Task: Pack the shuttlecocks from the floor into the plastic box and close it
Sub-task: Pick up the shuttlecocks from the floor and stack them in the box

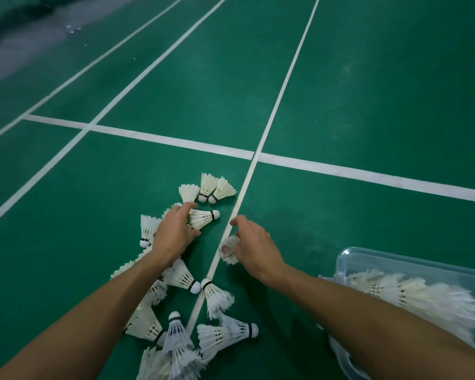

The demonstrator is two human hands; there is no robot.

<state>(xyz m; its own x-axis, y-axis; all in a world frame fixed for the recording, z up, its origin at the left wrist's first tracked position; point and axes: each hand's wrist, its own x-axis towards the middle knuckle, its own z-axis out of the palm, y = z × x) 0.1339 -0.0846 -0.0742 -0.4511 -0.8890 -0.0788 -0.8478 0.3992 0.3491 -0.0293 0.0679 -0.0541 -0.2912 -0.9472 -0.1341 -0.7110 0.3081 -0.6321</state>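
**Both hands down among the shuttles, box at the right**

While the left hand (176, 233) lies palm-down over the heap of shuttles (181, 311), its fingers spread and curl onto one shuttle (203, 218) lying on its side w/ cork pointing right; thumb is under the skirt, fingers over the top, so it is loosely closed on that shuttle, not yet lifted clear of the floor (368, 105). The right hand (254, 249) is just right of the thin white line (274, 111), fingers bunched round a small ragged shuttle (229, 250) whose feathers stick out left of the palm; index finger is stretched fwd, the rest are closed on it.

Shuttles on the floor: approx. three stand close together above the left hand, one more at its left, w/ black band near the cork, and a bigger scatter runs down under the left forearm to the bottom edge, some cream, some whiter, lying at all angles, a few touching the line.

The box (412, 266), clear plastic, sits at the lower right, partly behind the right forearm, open at the top. Inside it a long nested row of shuttles (422, 297) lies on its side. Lid not clearly seen; some clear plastic shows at the bottom edge near the box, can't tell what.

Floor is green court w/ white lines crossing beyond the hands.
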